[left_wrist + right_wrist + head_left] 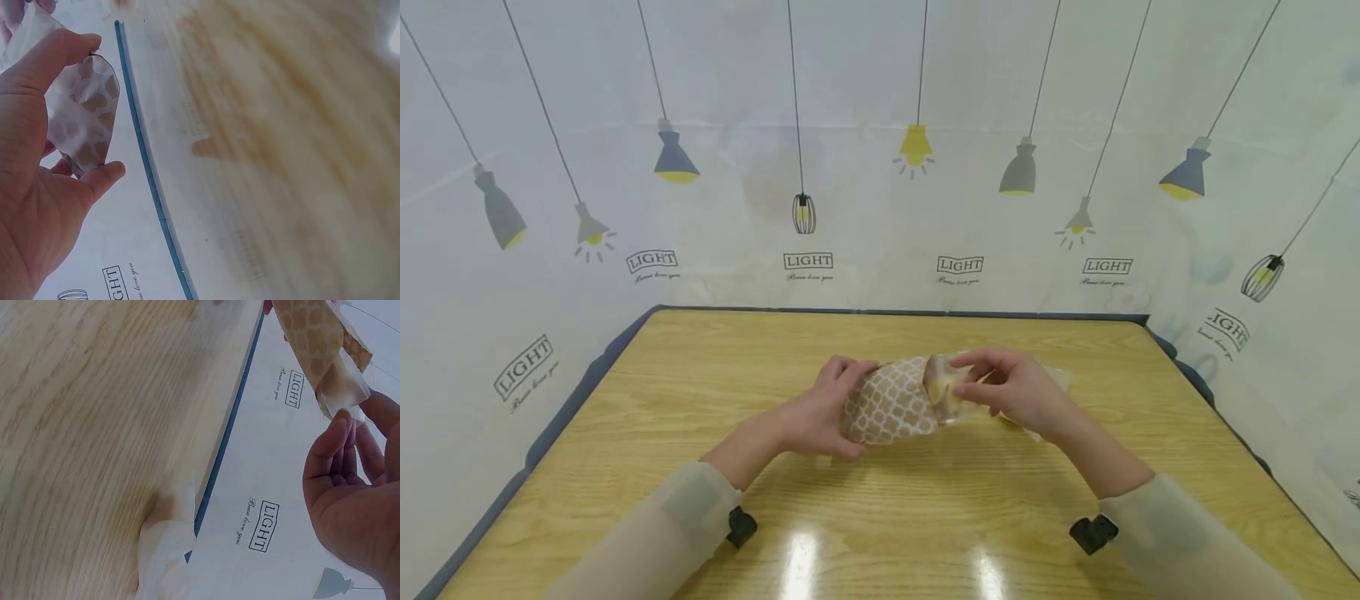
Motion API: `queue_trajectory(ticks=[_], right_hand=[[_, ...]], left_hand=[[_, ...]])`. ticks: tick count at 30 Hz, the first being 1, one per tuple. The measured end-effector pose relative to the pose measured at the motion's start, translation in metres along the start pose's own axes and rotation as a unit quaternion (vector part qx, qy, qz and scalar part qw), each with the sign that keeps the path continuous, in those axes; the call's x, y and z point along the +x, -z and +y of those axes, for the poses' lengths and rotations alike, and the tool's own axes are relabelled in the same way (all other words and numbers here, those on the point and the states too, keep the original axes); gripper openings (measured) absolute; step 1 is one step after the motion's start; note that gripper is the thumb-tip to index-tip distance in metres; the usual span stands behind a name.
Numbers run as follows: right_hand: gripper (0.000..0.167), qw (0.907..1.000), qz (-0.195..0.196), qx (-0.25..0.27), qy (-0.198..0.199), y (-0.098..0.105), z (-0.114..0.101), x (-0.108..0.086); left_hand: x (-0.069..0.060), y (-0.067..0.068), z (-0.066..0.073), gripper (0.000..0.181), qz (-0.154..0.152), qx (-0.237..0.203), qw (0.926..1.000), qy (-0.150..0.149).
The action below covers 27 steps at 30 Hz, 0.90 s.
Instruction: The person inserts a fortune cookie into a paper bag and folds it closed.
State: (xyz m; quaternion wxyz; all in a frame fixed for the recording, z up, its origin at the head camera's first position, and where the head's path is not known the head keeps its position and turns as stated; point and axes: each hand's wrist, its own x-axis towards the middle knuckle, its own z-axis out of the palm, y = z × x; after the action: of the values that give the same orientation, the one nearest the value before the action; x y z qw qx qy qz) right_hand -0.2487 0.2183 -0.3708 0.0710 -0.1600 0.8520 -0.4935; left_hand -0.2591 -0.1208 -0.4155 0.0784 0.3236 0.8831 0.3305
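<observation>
A tan bag [891,402] with a white lattice pattern is held slightly above the wooden table. My left hand [820,408] grips its left end, thumb on the near side and fingers on the far side; the left wrist view shows the folded end of the bag [90,119] between thumb and fingers. Whitish film [345,387] sticks out of the bag's right end. Thumb and fingertips of my right hand [350,487] pinch the edge of that film. What the bag contains is hidden.
A crumpled translucent plastic wrapper [165,550] lies on the table [700,367] behind and right of my right hand. A lamp-printed sheet [865,167] stands round the table's back and sides, with dark blue edging along the tabletop.
</observation>
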Motion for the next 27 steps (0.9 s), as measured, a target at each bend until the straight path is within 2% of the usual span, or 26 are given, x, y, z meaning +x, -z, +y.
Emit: queue_trajectory(ticks=[5, 12, 22, 27], right_hand=[[0.036, 0.9996, -0.004, -0.016, 0.023, -0.0077, 0.0007, 0.0016], [0.039, 0.9992, -0.002, -0.033, 0.024, -0.0107, 0.0, -0.0009], [0.038, 0.999, 0.035, -0.019, 0.021, -0.0062, 0.0061, -0.0049], [0.036, 0.9993, 0.023, -0.002, 0.029, -0.0094, 0.0076, -0.0046]], left_hand=[[0.0012, 0.0, -0.0009, 0.12, 0.005, 0.001, 1.0, -0.003], [0.0014, -0.0001, -0.002, 0.121, 0.005, -0.001, 1.0, -0.003], [0.0011, 0.0007, -0.0066, 0.121, 0.007, -0.007, 1.0, 0.0], [0.0013, 0.0001, -0.0088, 0.119, 0.006, -0.015, 0.9999, -0.003]])
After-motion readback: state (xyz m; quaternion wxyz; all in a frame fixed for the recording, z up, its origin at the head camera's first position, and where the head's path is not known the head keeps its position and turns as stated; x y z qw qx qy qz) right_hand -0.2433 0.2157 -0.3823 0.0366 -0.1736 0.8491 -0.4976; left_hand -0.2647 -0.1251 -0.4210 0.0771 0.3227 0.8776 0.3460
